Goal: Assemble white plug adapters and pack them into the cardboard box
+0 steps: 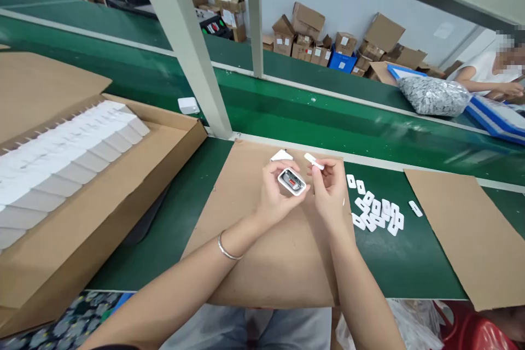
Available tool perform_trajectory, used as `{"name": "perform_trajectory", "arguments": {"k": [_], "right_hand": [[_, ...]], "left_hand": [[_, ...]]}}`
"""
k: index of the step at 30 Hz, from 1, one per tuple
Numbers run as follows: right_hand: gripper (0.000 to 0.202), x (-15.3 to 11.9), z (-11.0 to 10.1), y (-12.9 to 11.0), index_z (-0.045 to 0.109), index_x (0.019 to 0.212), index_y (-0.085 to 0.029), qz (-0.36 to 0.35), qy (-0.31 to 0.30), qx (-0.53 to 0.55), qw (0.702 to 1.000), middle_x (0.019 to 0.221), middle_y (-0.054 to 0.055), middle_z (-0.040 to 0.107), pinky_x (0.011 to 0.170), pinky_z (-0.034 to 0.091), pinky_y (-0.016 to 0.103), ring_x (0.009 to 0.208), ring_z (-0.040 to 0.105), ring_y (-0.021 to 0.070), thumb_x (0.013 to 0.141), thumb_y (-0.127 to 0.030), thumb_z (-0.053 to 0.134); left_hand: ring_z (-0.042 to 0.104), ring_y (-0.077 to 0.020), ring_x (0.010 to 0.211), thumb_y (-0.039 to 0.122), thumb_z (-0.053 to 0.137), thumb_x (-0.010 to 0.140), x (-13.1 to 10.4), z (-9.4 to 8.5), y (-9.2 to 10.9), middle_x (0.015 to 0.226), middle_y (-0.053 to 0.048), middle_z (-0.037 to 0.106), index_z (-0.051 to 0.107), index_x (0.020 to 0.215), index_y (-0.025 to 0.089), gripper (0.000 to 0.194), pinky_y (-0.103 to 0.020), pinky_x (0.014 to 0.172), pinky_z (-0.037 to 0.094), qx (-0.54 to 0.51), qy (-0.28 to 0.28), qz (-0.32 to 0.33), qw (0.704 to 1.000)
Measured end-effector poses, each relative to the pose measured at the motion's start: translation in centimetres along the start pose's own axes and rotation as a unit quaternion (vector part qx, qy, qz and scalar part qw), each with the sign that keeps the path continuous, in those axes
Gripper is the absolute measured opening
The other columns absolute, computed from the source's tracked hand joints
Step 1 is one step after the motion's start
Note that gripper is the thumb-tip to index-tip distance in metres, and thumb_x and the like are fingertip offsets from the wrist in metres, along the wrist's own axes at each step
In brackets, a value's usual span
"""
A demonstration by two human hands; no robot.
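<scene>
My left hand (275, 194) is closed around a small white plastic housing (292, 181). The housing's open end faces me, and inside it I see dark and metallic parts with a red-orange piece. Just to the right, my right hand (328, 183) pinches a thin white end cap (314, 161) between thumb and fingers, apart from the housing. Behind my left hand, a white piece (281, 156) lies on the cardboard sheet (262, 262). Several loose white caps (375, 208) with slots lie in a scattered group on the green table, right of my right hand.
At the left, a large cardboard box (164, 158) holds rows of white units (82, 147). A white adapter-like block (188, 105) sits behind it. Another cardboard sheet (471, 229) lies at right. A metal post (188, 44) rises behind the table. A person (488, 76) works beyond a filled plastic bag (435, 95).
</scene>
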State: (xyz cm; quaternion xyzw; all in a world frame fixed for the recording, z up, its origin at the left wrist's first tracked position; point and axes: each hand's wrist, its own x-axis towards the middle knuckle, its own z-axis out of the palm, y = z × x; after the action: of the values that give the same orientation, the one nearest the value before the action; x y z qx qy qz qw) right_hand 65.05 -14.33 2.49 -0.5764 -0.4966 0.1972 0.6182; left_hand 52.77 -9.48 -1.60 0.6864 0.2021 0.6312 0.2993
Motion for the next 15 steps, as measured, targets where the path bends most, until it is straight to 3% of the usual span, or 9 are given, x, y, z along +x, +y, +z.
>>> {"name": "perform_trajectory", "arguments": {"k": [3,8,11,15], "right_hand": [[0.016,-0.4,0.4,-0.2,0.056,0.107,-0.024,-0.026,0.011,0.017,0.999,0.103,0.005,0.065,0.083,0.055,0.035,0.094,0.068,0.018,0.099,-0.038,0.058],[0.013,-1.0,0.7,-0.8,0.056,0.107,-0.026,-0.064,0.026,0.008,0.998,0.105,0.005,0.064,0.083,0.058,0.037,0.091,0.069,0.0178,0.1,-0.036,0.057],[0.016,-1.5,1.0,-1.0,0.058,0.113,-0.027,-0.094,0.011,-0.025,0.995,0.111,0.007,0.066,0.087,0.06,0.041,0.1,0.07,0.0213,0.1,-0.035,0.057],[0.035,-2.1,1.3,-1.2,0.057,0.134,-0.031,-0.115,-0.041,-0.057,0.991,0.134,0.008,0.066,0.105,0.057,0.048,0.125,0.064,0.0256,0.099,-0.031,0.059]], "left_hand": [[0.063,-0.0204,0.098,0.035,0.078,0.085,0.3,-0.6,-0.6,0.103,-0.004,0.062,0.047,0.12,0.025,0.047,-0.038,0.089,0.053,0.064,-0.012,0.02,0.998],[0.062,-0.0228,0.103,0.037,0.077,0.087,0.5,-1.1,-1.2,0.105,-0.005,0.06,0.047,0.116,0.025,0.043,-0.041,0.093,0.052,0.083,0.021,0.002,0.996],[0.062,-0.0231,0.105,0.04,0.074,0.089,0.7,-1.1,-1.5,0.106,-0.006,0.06,0.046,0.117,0.025,0.043,-0.042,0.093,0.053,0.094,0.033,-0.003,0.995],[0.06,-0.0244,0.105,0.049,0.068,0.091,0.7,-1.2,-1.8,0.109,-0.008,0.059,0.044,0.118,0.025,0.043,-0.043,0.091,0.052,0.108,0.044,-0.002,0.993]]}}
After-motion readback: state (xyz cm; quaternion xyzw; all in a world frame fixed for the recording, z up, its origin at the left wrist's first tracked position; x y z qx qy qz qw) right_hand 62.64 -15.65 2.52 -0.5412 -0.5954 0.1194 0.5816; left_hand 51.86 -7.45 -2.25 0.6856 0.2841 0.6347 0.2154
